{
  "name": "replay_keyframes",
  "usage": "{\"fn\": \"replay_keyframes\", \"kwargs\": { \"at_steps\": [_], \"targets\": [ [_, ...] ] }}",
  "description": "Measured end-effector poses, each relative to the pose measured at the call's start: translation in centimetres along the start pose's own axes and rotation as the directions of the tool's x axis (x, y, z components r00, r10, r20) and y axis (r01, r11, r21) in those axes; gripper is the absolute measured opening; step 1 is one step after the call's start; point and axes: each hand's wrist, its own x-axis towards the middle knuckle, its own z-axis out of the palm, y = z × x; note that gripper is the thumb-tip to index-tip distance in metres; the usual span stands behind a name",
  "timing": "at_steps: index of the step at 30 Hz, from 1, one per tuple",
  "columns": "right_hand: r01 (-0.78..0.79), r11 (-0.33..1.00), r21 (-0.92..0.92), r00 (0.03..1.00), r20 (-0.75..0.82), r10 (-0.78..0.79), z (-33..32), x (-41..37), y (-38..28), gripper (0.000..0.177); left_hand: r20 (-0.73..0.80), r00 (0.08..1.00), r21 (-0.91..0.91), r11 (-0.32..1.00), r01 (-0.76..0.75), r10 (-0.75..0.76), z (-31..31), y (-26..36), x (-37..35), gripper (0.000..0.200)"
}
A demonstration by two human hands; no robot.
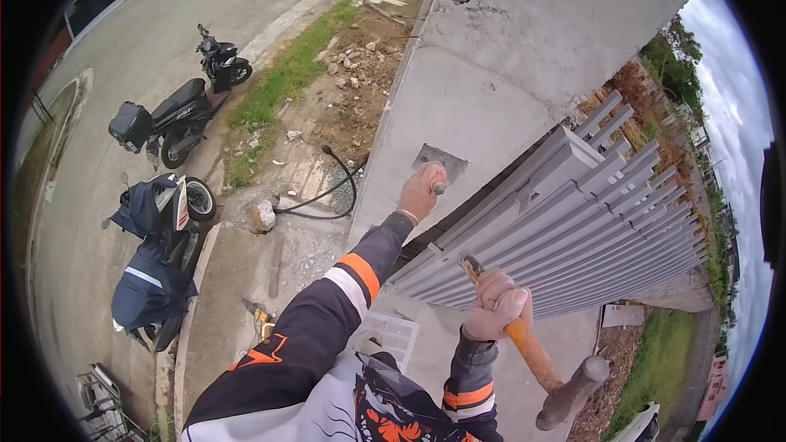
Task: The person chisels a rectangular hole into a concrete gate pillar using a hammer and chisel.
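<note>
My left hand [420, 196] is closed around a chisel [440, 183]; only its orange-brown butt end shows, and the blade is hidden. That hand is against the grey concrete wall [491, 98], at a darker rectangular recess [443, 160]. My right hand [499, 304] grips a hammer [534, 354] by its worn yellow-brown wooden handle. The hammer's rounded metal head [575, 393] hangs low on the right, apart from the wall and the chisel. The handle's dark far end pokes out above my fist.
A grey slatted metal gate [565, 221] stands right of the wall. Left are a black cable [327, 205], rubble [360, 61], a yellow power tool [262, 319], a scooter [184, 106] and a covered motorcycle [155, 278]. A white grille [389, 336] lies below.
</note>
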Motion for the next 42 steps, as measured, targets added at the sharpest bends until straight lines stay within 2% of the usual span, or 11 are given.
{"fn": "replay_keyframes", "kwargs": {
  "at_steps": [1, 2, 3, 9, 11, 25, 29, 32, 36, 39, 42],
  "targets": [
    [0.107, 0.994, 0.025, 0.993, -0.041, -0.106, -0.1, -0.6, 3.4, 0.051, -0.010, 1.000, 0.014, 1.000, 0.006, -0.006, -0.1, 0.0, 0.4, 0.017],
    [-0.081, 0.855, -0.512, 0.983, 0.100, 0.154, -1.5, -0.9, 9.5, 0.049, -0.012, 1.000, 0.025, 1.000, 0.017, -0.017, 0.1, 0.2, -0.3, 0.016],
    [-0.139, 0.417, -0.898, 0.894, 0.067, 0.444, -3.1, -1.5, 13.8, 0.047, -0.022, 0.998, -0.001, 0.998, 0.062, -0.062, 0.2, 0.6, -1.8, 0.019],
    [-0.444, 0.527, -0.724, 0.862, -0.184, 0.473, -7.9, -5.8, 10.2, 0.044, 0.148, 0.979, 0.047, 0.989, 0.138, -0.144, -1.7, 2.3, -3.1, 0.018],
    [-0.474, 0.501, -0.724, 0.849, -0.224, 0.479, -10.2, -7.4, 9.6, 0.046, 0.206, 0.974, 0.071, 0.992, -0.109, 0.092, -2.0, 3.0, -5.2, 0.020],
    [-0.345, 0.595, -0.726, 0.842, 0.040, 0.538, -8.8, -8.8, 4.0, 0.046, 0.151, 0.981, 0.026, 0.992, -0.125, 0.120, -1.7, 0.7, -1.5, 0.027],
    [-0.234, 0.899, -0.371, 0.955, 0.084, 0.284, -5.0, -6.0, -0.2, 0.047, 0.101, 0.986, 0.048, 0.989, -0.138, 0.132, -1.2, 0.4, -1.7, 0.028],
    [0.165, 0.985, -0.048, 0.983, 0.095, -0.160, -0.3, -2.6, -1.0, 0.051, 0.072, 0.989, 0.055, 0.989, -0.134, 0.130, -1.1, 0.6, -1.0, 0.025],
    [-0.009, 0.526, -0.850, 0.950, 0.157, 0.269, -4.7, -3.5, 14.6, 0.051, 0.063, 0.995, 0.022, 0.996, -0.083, 0.081, -0.4, 1.2, -3.1, 0.024],
    [-0.234, 0.613, -0.755, 0.943, -0.022, 0.333, -2.9, -1.8, 6.2, 0.049, 0.012, 0.996, 0.025, 0.996, -0.083, 0.083, -0.3, 0.7, -2.0, 0.026],
    [-0.308, 0.930, -0.200, 0.951, -0.047, 0.305, -2.2, -1.0, -1.1, 0.045, -0.024, 0.992, 0.030, 0.992, -0.125, 0.125, -0.4, 1.2, -0.2, 0.024]
  ]
}}
